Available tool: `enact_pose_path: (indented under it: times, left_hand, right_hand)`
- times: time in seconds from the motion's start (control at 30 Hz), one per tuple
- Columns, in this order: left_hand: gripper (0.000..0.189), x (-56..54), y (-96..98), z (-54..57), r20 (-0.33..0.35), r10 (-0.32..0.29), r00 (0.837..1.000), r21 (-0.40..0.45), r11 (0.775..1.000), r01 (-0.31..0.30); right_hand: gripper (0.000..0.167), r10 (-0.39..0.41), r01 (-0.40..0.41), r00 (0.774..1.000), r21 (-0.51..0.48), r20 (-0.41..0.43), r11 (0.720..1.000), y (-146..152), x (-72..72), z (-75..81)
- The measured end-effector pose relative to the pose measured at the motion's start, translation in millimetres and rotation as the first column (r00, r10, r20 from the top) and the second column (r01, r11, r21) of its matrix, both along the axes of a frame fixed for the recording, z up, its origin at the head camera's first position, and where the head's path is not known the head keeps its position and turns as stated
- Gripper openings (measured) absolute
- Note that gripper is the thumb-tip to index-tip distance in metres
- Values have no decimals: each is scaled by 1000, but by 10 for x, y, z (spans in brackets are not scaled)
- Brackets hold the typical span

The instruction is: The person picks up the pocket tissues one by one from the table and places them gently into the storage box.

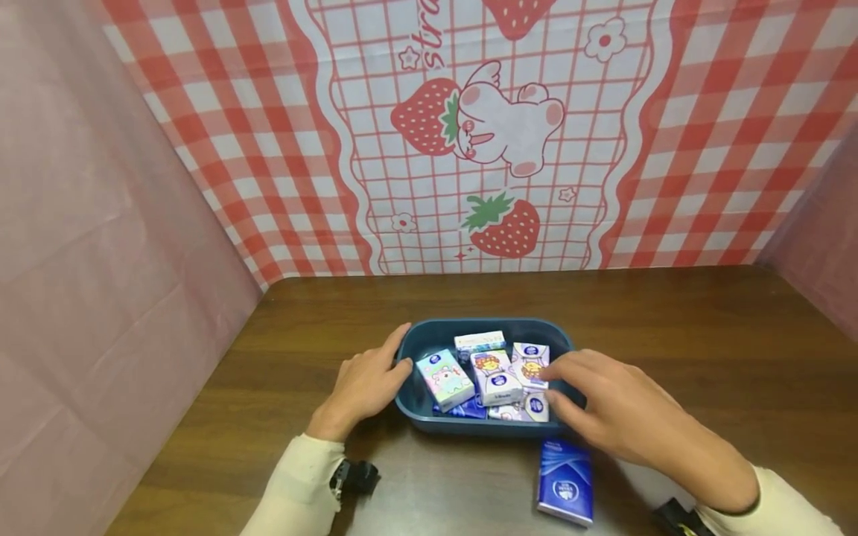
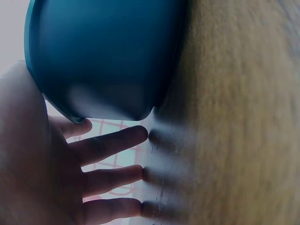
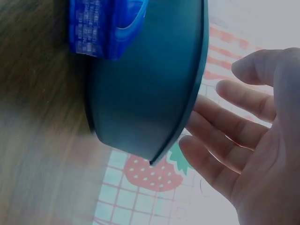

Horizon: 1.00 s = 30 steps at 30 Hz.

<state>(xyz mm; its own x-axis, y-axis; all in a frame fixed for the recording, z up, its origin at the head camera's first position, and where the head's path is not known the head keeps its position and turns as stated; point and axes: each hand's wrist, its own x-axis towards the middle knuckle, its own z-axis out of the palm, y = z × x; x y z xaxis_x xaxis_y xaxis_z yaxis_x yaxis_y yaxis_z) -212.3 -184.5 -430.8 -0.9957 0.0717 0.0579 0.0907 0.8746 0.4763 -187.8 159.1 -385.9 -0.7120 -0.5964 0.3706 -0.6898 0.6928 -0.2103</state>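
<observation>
A dark teal plastic bin (image 1: 469, 428) stands on the table with several small tissue packs inside, among them a pastel bear pack (image 1: 445, 380) and a purple-white cartoon pack (image 1: 496, 378). My left hand (image 1: 365, 383) rests at the bin's left end, thumb at the rim. In the left wrist view its other fingers (image 2: 112, 180) stretch out straight and spread beside the bin wall. Over the right rim reaches my right hand (image 1: 610, 398), thumb and fingers apart, fingertips right at another cartoon pack (image 1: 529, 361). Nothing shows between them.
A blue tissue pack (image 1: 565, 487) lies on the brown wooden table (image 1: 322, 320), just in front of the bin. Behind the table hangs a red-and-white checked strawberry cloth (image 1: 496, 134). A pink cloth (image 1: 100, 260) hangs along the left side.
</observation>
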Motion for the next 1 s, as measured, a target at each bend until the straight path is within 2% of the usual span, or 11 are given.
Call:
enact_pose_path:
  times: [0.13,0.33,0.57,0.67,0.83,1.0]
  left_hand:
    - [60,3,-11,-9,3,4,1000,2,1000,-4]
    - [60,2,-12,-19,7,9,1000,3,1000,-9]
    - [61,2,-1,-10,6,10,1000,11,1000,-10]
    - [61,5,0,-7,6,10,1000,10,1000,-10]
    - [60,3,-1,-5,4,6,1000,12,1000,-6]
    - [60,1,0,-3,5,1,1000,10,1000,-1]
  right_hand:
    - [22,7,-7,999,0,-31,1000,50,25,12]
    - [23,-10,10,999,2,-33,1000,140,67,19]
    - [21,-7,5,992,-17,-127,1000,239,70,31]
    - [19,-29,29,995,0,-93,1000,274,73,43]
    - [16,-68,67,998,47,12,997,333,86,55]
    - [11,-72,70,997,78,25,995,380,93,47]
